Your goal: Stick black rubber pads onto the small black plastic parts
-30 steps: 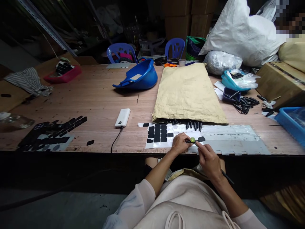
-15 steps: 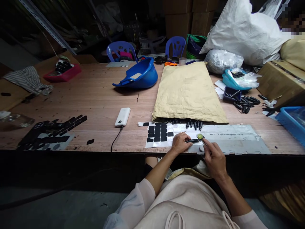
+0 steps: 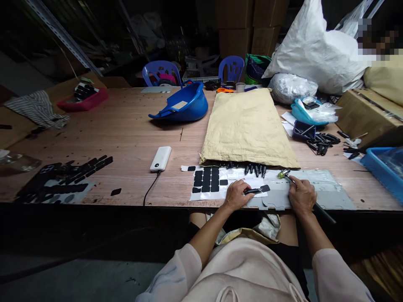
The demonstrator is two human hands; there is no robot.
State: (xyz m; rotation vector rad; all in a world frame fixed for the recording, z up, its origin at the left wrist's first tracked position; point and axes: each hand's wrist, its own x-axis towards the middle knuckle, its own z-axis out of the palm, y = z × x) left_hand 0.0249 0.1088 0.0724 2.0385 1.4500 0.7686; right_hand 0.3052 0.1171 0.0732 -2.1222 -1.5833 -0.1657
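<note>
At the near edge of the bench (image 3: 126,138), a slim black part (image 3: 256,191) lies on a white backing sheet (image 3: 236,174), pinched by the left hand (image 3: 236,196). The right hand (image 3: 302,195) grips a green-tipped tool (image 3: 283,173) (held well aside). A loose pinch could let the part slide off the edge.

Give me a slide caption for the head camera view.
Left hand steadies a black part; right hand holds a green-tipped tool.

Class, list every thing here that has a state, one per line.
left hand, pinching black piece
right hand, gripping green-tipped tool
pad sheet, partly emptied
power bank, cable plugged in
tan sack, lying flat
blue basin, tipped over
</note>
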